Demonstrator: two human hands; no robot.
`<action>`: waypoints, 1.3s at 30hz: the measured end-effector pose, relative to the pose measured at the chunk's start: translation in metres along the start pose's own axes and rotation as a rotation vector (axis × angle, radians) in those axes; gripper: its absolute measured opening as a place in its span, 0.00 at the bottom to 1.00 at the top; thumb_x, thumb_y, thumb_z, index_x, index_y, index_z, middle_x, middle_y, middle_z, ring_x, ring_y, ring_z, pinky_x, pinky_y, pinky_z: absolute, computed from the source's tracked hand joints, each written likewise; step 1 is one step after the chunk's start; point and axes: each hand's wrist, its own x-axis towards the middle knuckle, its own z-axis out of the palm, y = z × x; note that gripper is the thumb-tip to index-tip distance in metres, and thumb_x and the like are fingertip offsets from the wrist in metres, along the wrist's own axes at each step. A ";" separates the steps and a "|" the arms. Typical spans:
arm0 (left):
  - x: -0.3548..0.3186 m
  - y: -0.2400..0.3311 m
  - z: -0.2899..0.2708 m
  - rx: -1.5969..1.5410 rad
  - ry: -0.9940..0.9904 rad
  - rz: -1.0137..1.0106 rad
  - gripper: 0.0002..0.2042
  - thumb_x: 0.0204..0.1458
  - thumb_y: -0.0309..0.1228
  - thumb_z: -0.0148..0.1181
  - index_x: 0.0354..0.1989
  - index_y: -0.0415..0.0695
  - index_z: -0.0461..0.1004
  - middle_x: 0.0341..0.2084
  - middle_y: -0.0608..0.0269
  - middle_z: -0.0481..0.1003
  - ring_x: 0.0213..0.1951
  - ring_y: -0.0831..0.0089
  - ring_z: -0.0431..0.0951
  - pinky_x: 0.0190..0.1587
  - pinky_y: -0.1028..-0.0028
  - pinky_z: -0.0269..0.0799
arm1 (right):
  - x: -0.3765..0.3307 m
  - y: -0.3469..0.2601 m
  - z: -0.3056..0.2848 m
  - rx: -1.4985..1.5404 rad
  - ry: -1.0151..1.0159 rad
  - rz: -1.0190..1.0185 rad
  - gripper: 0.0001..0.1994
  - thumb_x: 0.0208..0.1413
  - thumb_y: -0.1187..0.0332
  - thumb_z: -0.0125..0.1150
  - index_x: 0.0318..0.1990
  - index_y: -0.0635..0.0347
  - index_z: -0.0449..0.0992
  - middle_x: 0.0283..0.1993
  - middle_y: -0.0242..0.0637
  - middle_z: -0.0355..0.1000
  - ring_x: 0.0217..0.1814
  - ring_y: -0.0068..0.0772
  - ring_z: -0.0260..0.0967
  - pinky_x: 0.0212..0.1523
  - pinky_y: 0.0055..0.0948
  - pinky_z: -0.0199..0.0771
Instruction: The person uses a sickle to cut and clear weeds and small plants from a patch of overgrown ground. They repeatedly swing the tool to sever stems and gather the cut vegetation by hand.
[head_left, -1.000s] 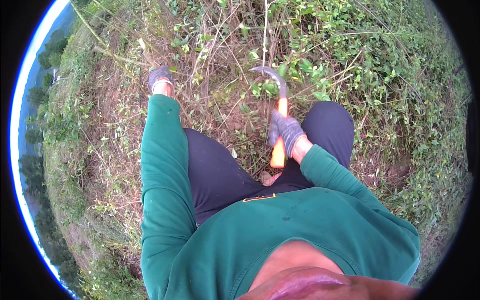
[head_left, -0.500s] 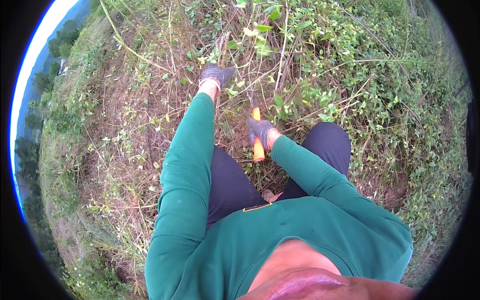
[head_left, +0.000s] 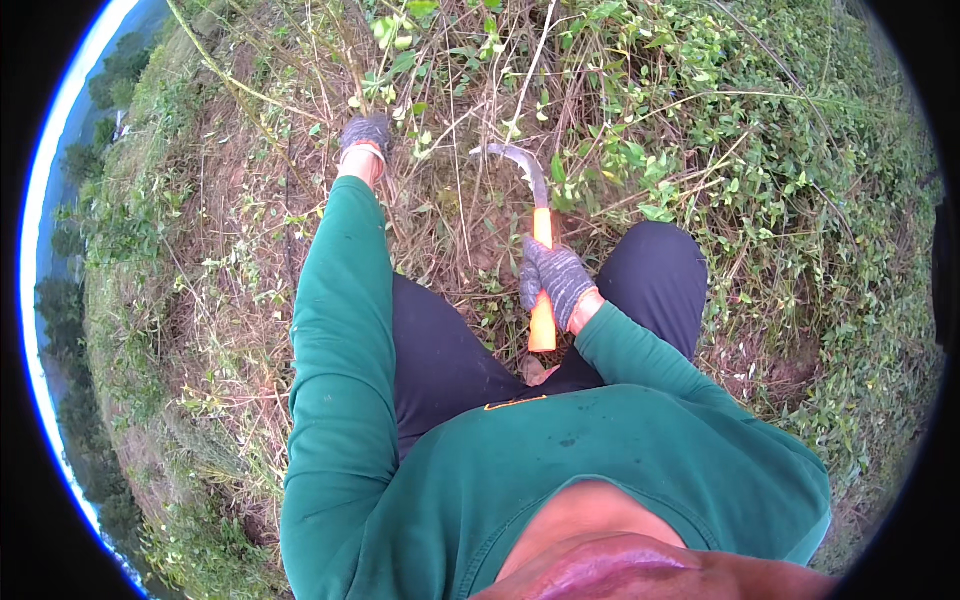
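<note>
In a dark grey knitted glove, my right hand (head_left: 560,280) wraps round the orange handle of a sickle (head_left: 542,226). The sickle's curved, worn metal blade points away from me, its tip bent to the left above the dry stalks. Farther out and to the left, my left hand (head_left: 366,134), gloved alike, is closed round a bunch of thin plant stems (head_left: 356,85). Leafy tops rise beyond that fist. Its fingertips are hidden from this side.
Tangled vines and green leaves (head_left: 670,140) cover the slope ahead and to the right. Reddish soil with dry stalks (head_left: 225,200) shows on the left. My bent knees (head_left: 655,275) flank the sickle handle. Distant trees (head_left: 65,300) stand at the far left.
My left hand has moved left and slightly away, with stems leaning that way. My right hand has drawn the sickle back toward me and rightward, so its blade now shows out of the plants.
</note>
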 end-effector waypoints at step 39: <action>-0.002 0.005 0.020 -0.427 0.089 -0.280 0.41 0.38 0.43 0.67 0.63 0.42 0.57 0.53 0.43 0.68 0.55 0.50 0.68 0.57 0.63 0.65 | 0.151 0.015 0.045 -0.583 -0.082 -0.062 0.15 0.56 0.57 0.56 0.27 0.59 0.68 0.14 0.34 0.64 0.10 0.31 0.61 0.11 0.33 0.60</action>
